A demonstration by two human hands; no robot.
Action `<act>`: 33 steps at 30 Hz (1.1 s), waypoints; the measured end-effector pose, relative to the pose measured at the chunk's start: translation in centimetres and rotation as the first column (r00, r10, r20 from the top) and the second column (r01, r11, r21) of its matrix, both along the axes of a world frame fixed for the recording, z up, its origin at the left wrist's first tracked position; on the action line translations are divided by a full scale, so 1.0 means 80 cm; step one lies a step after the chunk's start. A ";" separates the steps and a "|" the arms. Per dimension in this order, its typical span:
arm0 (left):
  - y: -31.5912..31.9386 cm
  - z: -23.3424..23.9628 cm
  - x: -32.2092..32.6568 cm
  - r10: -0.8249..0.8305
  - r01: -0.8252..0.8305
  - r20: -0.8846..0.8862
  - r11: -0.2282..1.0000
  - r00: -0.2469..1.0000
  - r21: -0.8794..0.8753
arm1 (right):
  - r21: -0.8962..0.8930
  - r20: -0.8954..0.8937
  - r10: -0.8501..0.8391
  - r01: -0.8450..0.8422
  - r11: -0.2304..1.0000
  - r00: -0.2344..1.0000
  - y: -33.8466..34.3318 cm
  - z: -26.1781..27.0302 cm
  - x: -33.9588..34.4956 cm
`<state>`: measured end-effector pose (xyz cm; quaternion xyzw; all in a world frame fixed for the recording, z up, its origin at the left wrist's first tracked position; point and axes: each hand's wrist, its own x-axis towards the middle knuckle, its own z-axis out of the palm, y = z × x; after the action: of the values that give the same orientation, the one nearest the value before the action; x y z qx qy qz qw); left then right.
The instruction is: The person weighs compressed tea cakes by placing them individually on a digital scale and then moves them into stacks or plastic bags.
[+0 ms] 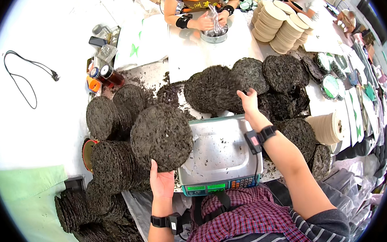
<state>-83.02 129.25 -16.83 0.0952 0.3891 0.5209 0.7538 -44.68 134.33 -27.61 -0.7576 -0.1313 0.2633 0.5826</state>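
Observation:
My left hand [163, 182] grips the lower edge of a round, dark cake of what looks like dried seaweed [161, 136], tilted up over the left side of a digital scale [223, 145]. Farther forward, the fingers of my right hand [249, 101] are at the right edge of another dark round cake [211, 90], which is blurred there and seems to be in their grasp. Dark crumbs lie on the scale's steel pan, and its green display is lit. Stacks of similar cakes [113, 166] stand to the left of the scale, with more [294, 134] on the right.
Across the table a person's hands [212, 21] press a clear plastic bag into a round metal mould [214, 36]. Tall stacks of pale discs [270, 23] stand at the back right; another pale stack [325, 128] lies nearer. Lidded jars [111, 74] sit back left, beside an orange tape dispenser [94, 84].

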 end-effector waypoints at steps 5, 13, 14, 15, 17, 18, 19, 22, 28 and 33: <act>0.001 -0.005 0.004 -0.059 0.059 -0.026 0.998 0.998 -0.034 | -0.256 0.543 0.463 -0.387 0.886 0.701 -0.160 0.084 0.001; 0.026 -0.024 0.012 -0.167 0.165 -0.073 0.986 0.983 -0.033 | -0.735 0.577 0.723 -0.145 0.663 0.380 -0.387 0.066 0.002; 0.026 -0.024 0.014 -0.183 0.182 -0.077 0.983 0.980 -0.019 | -0.702 0.602 0.696 -0.156 0.695 0.390 -0.387 0.064 0.008; 0.028 -0.022 0.013 -0.200 0.200 -0.085 0.980 0.976 -0.004 | -0.666 0.628 0.667 -0.167 0.727 0.402 -0.387 0.062 0.011; 0.032 -0.023 0.012 -0.210 0.213 -0.084 0.977 0.974 0.023 | -0.562 0.695 0.553 -0.133 0.817 0.460 -0.385 0.063 0.019; 0.035 -0.024 0.008 -0.203 0.207 -0.080 0.978 0.976 0.034 | -0.494 0.670 0.475 -0.136 0.859 0.570 -0.381 0.067 0.021; 0.033 -0.025 0.003 -0.193 0.196 -0.075 0.980 0.978 0.037 | -0.430 0.625 0.401 -0.133 0.893 0.670 -0.381 0.077 0.024; 0.033 -0.031 -0.009 -0.195 0.198 -0.084 0.980 0.977 0.030 | -0.472 0.635 0.405 -0.084 0.878 0.658 -0.380 0.092 0.026; 0.010 -0.016 -0.042 -0.074 0.075 -0.033 0.997 0.997 0.009 | 0.007 0.661 -0.281 0.369 0.929 0.696 -0.345 0.107 0.028; -0.028 -0.011 0.008 0.054 0.046 -0.537 0.984 0.842 0.171 | 0.077 0.857 0.075 -0.271 0.959 0.510 -0.325 0.158 -0.041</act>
<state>-82.36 127.04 -17.67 0.3036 0.5375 0.5071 0.6014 -47.93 108.29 -14.99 -0.7095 -0.4983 -0.0948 0.4893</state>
